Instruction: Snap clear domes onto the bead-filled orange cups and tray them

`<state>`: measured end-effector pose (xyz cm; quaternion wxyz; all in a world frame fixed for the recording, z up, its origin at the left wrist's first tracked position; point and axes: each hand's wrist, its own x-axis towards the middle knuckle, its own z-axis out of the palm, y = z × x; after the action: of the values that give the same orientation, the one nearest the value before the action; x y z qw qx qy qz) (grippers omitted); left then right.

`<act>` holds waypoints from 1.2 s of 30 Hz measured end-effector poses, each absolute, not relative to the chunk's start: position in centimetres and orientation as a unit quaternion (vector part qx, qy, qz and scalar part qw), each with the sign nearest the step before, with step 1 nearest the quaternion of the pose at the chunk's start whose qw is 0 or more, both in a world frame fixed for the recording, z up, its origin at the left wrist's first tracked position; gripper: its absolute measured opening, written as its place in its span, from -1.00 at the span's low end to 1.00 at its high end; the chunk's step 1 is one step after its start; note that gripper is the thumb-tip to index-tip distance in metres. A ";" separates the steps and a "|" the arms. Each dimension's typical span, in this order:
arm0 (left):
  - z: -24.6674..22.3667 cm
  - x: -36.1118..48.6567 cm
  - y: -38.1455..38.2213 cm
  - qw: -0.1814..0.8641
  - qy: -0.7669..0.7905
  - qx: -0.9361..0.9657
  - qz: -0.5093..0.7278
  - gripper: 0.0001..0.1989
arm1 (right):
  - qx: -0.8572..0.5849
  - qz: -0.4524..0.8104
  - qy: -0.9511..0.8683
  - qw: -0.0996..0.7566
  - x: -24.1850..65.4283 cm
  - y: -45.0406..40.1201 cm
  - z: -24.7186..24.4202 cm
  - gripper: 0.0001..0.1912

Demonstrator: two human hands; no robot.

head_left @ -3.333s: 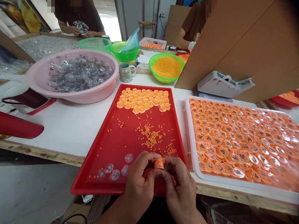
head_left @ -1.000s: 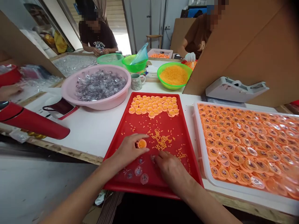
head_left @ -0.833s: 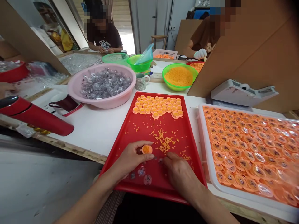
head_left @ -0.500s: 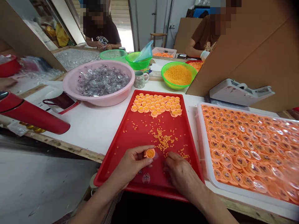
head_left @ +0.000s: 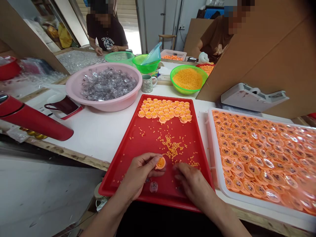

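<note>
My left hand [head_left: 138, 171] pinches a small orange cup [head_left: 161, 163] with orange pellets inside, held above the red tray [head_left: 138, 141]. To its right, low over the tray, my right hand [head_left: 194, 181] has its fingers curled together; what they hold, if anything, is hidden. Loose orange pellets [head_left: 171, 146] lie scattered on the tray just beyond both hands. A clear round piece with a dark print [head_left: 153, 187] rests near the tray's front edge. Rows of filled orange cups [head_left: 163, 110] cover the tray's far end.
At right stands a clear-walled bin [head_left: 218, 177] of printed orange cups. Left are a pink basin [head_left: 101, 107] of clear plastic pieces and a red flask [head_left: 49, 123]. A green bowl [head_left: 189, 91] of pellets and a mug [head_left: 147, 84] stand behind. Two people sit across the table.
My left thumb has shifted onto the cup's upper side, and the cup has turned slightly rightward. My right hand has moved slightly. Across the table, both people's hands have moved.
</note>
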<state>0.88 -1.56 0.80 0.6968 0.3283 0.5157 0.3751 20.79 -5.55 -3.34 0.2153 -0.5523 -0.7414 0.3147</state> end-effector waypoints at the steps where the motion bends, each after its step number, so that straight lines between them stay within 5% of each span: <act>1: 0.8 0.9 -1.6 0.700 0.518 0.319 0.374 -0.73 | -0.553 0.325 -0.728 0.243 21.0 -5.6 -3.3 -0.75; 18: 1.0 1.9 -1.7 0.690 0.564 0.302 0.339 -0.67 | -0.651 0.260 -0.691 0.178 22.2 -6.7 -2.9 -0.89; 23: 1.2 1.9 -1.8 0.692 0.551 0.339 0.321 -0.74 | -0.645 0.347 -0.613 0.295 22.8 -7.0 -2.6 -0.82; 29: 1.1 2.3 -2.0 0.731 0.511 0.320 0.318 -0.80 | -0.556 0.611 -0.354 0.438 21.8 -6.4 -1.1 -0.68; 36: 1.1 2.3 -2.2 0.690 0.532 0.387 0.300 -0.64 | -0.553 0.597 -0.338 0.473 21.4 -6.2 -1.3 -0.77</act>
<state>2.28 -2.16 1.09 0.6904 0.3873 0.5323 0.3000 21.42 -6.19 -1.29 0.4734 -0.5528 -0.3376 0.5969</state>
